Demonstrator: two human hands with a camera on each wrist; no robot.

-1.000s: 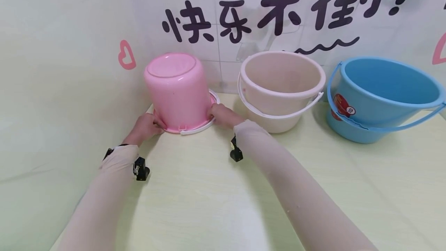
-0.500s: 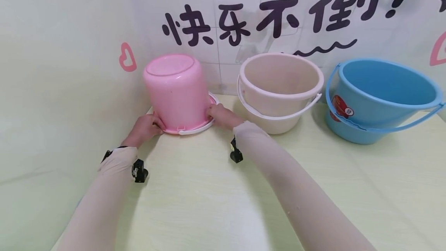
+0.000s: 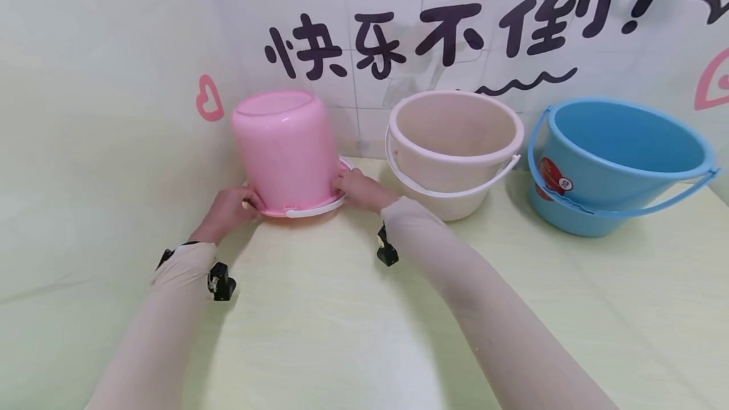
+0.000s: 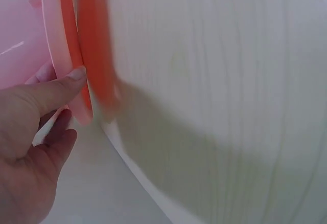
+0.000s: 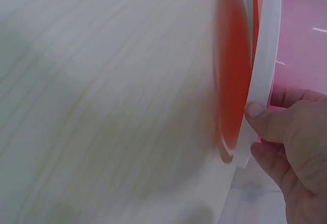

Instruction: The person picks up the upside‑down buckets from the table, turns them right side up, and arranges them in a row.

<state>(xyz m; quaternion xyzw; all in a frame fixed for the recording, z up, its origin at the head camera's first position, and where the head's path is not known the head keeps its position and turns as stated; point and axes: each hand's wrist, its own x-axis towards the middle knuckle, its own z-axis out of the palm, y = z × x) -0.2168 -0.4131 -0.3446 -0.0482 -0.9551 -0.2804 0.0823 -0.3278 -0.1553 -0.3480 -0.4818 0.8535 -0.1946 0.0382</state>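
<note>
A glossy pink bucket [image 3: 285,157] is upside down near the back left corner, its base facing up. My left hand [image 3: 229,207] pinches its rim on the left; in the left wrist view the thumb [image 4: 64,85] lies over the rim edge. On the other side my right hand [image 3: 362,190] grips the rim together with the white handle [image 5: 261,75], which lies along it. Both wrist views show a narrow gap between the rim and the tabletop, with an orange-red reflection [image 5: 230,75] below. The inside of the bucket is hidden.
To the right stands an upright pale pink bucket [image 3: 455,176] with its handle hanging in front. Farther right is an upright blue bucket [image 3: 621,169] with a red label. Walls bound the pale tabletop [image 3: 342,309] at the left and back.
The pink bucket has risen slightly off the table and shifted a little left, with both hands still on its rim. The head view has tilted slightly upward.
</note>
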